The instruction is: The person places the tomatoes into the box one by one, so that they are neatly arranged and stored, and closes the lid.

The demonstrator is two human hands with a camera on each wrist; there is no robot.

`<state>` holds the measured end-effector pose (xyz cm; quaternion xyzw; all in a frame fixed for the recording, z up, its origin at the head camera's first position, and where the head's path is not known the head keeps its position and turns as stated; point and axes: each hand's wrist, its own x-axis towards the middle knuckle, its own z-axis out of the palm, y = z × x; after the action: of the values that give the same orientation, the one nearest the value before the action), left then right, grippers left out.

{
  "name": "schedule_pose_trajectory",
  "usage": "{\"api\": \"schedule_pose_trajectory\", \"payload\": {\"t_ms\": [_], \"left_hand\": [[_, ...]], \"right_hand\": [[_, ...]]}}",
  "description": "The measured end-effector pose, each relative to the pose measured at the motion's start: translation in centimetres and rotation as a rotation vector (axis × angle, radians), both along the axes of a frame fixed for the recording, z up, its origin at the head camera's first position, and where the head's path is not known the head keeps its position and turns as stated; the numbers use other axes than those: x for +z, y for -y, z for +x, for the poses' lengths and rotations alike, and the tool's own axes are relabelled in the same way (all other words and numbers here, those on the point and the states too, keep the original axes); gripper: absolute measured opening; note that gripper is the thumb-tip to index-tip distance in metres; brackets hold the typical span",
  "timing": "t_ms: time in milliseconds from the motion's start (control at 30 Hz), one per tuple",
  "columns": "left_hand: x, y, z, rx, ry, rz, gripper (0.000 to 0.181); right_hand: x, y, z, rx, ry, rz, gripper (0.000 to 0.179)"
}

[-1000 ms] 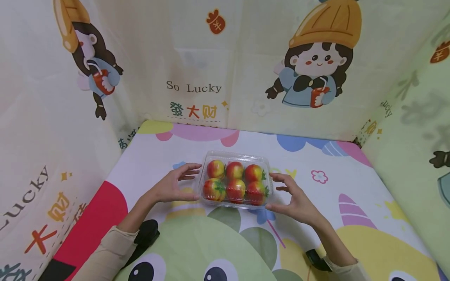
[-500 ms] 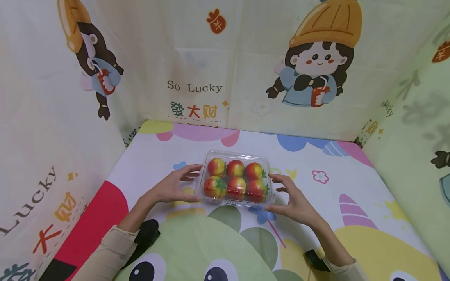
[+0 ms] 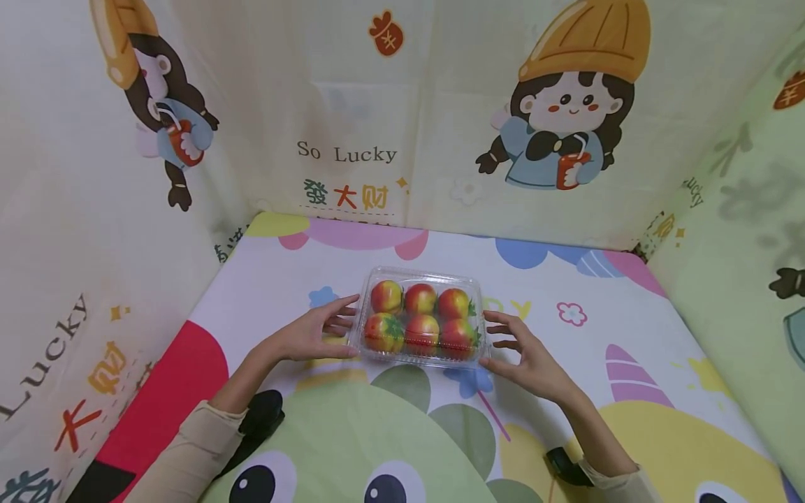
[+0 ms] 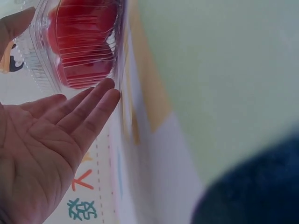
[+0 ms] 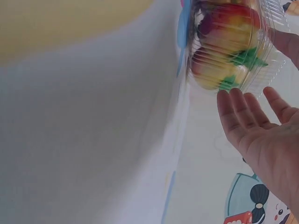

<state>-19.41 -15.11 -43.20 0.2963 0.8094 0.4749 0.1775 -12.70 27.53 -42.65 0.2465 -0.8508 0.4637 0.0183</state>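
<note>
A clear plastic clamshell box [image 3: 420,276] lies on the table, holding several round red-and-yellow fruits [image 3: 420,335] with bits of green leaf. My left hand [image 3: 314,334] is at its left side, thumb toward the near corner and fingers toward the far one. In the left wrist view, the straight fingers [image 4: 88,109] reach to the box's ribbed side wall. At the right side, my right hand [image 3: 525,356] mirrors this, thumb by the near corner. The right wrist view has its relaxed fingertips [image 5: 237,95] just at the box wall, under the green leaves [image 5: 250,58].
A cartoon-printed cloth covers the table [image 3: 522,290]. Pale printed fabric walls [image 3: 440,126] stand at the back and both sides. Black wrist straps [image 3: 260,419] show on both forearms.
The box's near edge has shifted slightly farther from me. My right thumb has moved a little up and right along the near corner; the left hand has barely moved.
</note>
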Motion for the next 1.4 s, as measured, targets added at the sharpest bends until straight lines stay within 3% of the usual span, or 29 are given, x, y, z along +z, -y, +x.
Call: {"api": "schedule_pose_trajectory", "payload": {"t_ms": [167,300,433,600,900,1067,1200,1400], "left_hand": [[0.1,0.0,-0.1,-0.046,0.03,0.005,0.091],[0.2,0.1,-0.3,-0.08,0.067,0.034,0.076],[0.2,0.1,-0.4,-0.063,0.098,0.017,0.055],[0.3,0.0,-0.4,-0.059,0.176,-0.01,0.028],[0.7,-0.4,-0.2,-0.045,0.436,0.007,0.027],[0.8,-0.9,-0.2,-0.044,0.56,0.055,0.026],[0.9,-1.1,-0.2,-0.028,0.626,0.07,0.026],[1.0,-1.1,-0.1,-0.025,0.651,0.083,0.027]], "right_hand": [[0.3,0.0,0.1,-0.034,0.098,-0.017,0.075],[0.9,0.0,0.4,-0.077,0.284,-0.047,0.072],[1.2,0.1,0.4,-0.113,0.467,-0.078,0.064],[1.1,0.1,0.2,-0.101,0.595,-0.116,0.053],[1.1,-0.1,0.3,0.04,0.709,-0.192,0.026],[1.0,0.1,0.3,0.076,0.745,-0.196,0.028],[1.0,0.1,0.4,0.093,0.764,-0.223,0.03],[1.0,0.1,0.4,0.118,0.785,-0.269,0.024]]}}
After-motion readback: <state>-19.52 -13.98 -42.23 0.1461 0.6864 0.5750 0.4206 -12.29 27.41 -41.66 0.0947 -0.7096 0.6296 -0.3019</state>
